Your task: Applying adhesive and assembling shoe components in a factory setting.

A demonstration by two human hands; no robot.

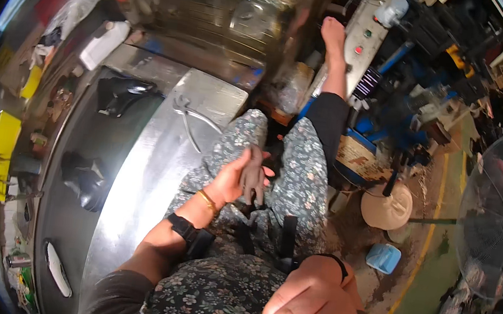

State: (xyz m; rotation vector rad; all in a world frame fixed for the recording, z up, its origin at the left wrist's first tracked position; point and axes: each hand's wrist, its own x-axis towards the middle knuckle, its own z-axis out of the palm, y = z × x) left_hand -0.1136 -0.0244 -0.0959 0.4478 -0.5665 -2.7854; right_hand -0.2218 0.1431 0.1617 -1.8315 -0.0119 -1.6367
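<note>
My left hand [230, 176] is over my lap, thumb and fingers closed around a limp grey-brown glove [253, 176]. The glove's fingers hang toward my body. My right hand [315, 306] is near my chest at the lower edge, its fingers curled; what they hold, if anything, is hidden. Beneath the glove lies my flowered apron [305, 182]. To the left, silver pliers [189, 115] rest with spread handles on a shiny metal tabletop [128, 186], touched by neither hand.
Glossy black parts [82, 177] and a white-and-black handled tool [57, 268] lie on a dark surface at left. Ahead, a bare limb [335, 73] with a dark cuff reaches toward a control panel [366, 39]. At right are a round stool [387, 205], blue container [383, 258] and fan [498, 215].
</note>
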